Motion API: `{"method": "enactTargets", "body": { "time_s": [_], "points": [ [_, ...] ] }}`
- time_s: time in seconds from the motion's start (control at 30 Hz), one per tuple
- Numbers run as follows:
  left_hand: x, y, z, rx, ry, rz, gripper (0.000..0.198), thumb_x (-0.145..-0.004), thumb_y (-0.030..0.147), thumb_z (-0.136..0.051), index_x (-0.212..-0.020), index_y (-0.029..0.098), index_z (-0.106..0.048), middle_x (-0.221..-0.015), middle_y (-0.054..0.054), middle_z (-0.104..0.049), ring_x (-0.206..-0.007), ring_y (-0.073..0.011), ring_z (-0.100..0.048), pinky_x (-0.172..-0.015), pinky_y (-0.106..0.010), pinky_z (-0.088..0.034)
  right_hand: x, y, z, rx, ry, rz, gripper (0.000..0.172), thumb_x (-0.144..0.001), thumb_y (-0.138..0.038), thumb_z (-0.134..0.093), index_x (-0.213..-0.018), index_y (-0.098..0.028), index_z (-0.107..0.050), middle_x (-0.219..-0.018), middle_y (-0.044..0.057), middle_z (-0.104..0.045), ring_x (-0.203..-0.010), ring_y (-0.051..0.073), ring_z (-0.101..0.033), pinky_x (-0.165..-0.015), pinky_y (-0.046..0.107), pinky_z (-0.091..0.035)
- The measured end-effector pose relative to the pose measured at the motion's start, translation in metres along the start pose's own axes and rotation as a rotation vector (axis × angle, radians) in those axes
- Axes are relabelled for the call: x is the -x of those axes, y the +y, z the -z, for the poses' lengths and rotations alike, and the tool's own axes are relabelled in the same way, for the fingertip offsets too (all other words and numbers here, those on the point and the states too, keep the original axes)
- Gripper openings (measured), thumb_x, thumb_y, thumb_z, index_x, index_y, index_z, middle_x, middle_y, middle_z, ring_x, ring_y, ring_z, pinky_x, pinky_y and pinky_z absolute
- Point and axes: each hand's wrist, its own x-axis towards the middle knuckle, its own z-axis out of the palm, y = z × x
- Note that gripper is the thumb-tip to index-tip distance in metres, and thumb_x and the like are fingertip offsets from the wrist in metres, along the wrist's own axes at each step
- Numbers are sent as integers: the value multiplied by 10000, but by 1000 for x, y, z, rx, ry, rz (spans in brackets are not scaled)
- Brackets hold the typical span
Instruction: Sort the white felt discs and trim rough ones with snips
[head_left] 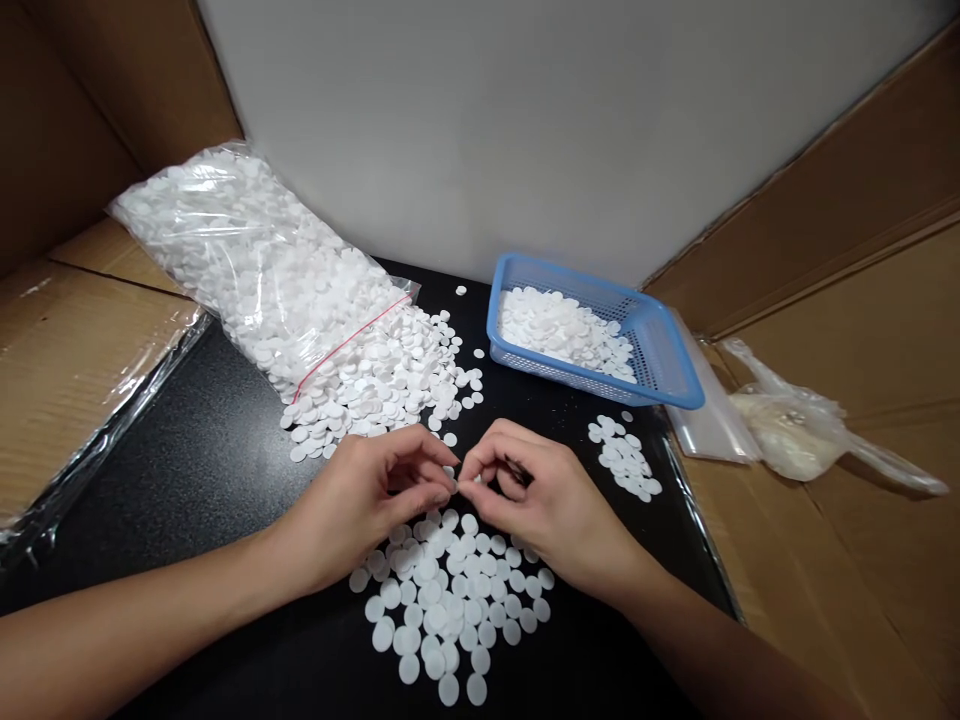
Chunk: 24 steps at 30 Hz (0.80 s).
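Note:
Many small white discs (450,600) lie spread on the black table just below my hands. My left hand (390,490) has its thumb and fingertips pinched together at the table's middle, above the upper edge of these discs. Facing it, my right hand (525,485) is pinched too, its fingertips almost meeting those of the left. Whatever sits between the fingertips is too small to make out. Behind my left hand, a large clear bag (277,250) with a red seal line lies on its side, with white discs spilling from its mouth.
A blue basket (675,350) partly filled with white discs stands at the back right. A smaller group of discs (626,460) lies in front of it. Plastic bags (795,425) rest on cardboard at the right. A pale wall (465,130) rises behind.

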Motion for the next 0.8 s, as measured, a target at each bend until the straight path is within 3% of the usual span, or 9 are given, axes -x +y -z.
{"method": "enactTargets", "body": {
  "time_s": [0.23, 0.37, 0.53, 0.7, 0.8],
  "points": [
    [-7, -1, 18, -188, 141, -109, 98, -893, 234, -613, -907, 187, -699, -828, 0, -720, -770, -134, -666, -705, -236, -518, 2, 11, 6, 168, -13, -6, 161, -949, -130, -555, -934, -213, -691, -896, 10, -617, -615, 102, -529, -546, 242, -412],
    [-8, 0, 23, -220, 161, -103, 114, -894, 238, -600, -893, 174, -695, -799, 0, -697, -735, -129, -634, -674, -231, -496, 5, 8, 4, 203, -162, -14, 113, -913, -112, -636, -872, -214, -663, -877, -7, -606, -712, 121, -583, -620, 242, -438],
    [-7, -1, 23, -273, 110, -99, 112, -900, 220, -598, -902, 181, -702, -846, 0, -711, -775, -135, -641, -689, -232, -488, 6, 6, -6, 304, -303, -48, 133, -863, -120, -715, -896, -223, -638, -902, -22, -601, -690, 115, -554, -613, 240, -418],
    [-3, 0, 18, -269, 44, -96, 119, -897, 166, -593, -912, 182, -710, -863, 3, -710, -790, -124, -641, -693, -213, -485, 5, 5, -8, 225, -284, -68, 152, -845, -83, -699, -797, -205, -623, -840, -31, -590, -685, 110, -537, -604, 232, -391],
    [0, 2, 11, -88, -47, -25, 83, -875, 179, -641, -931, 175, -701, -872, -4, -717, -800, -126, -654, -715, -213, -505, 4, 2, -5, 61, -194, -112, 125, -830, -128, -707, -748, -200, -646, -751, -38, -583, -632, 102, -485, -569, 229, -360]
  ]
}}
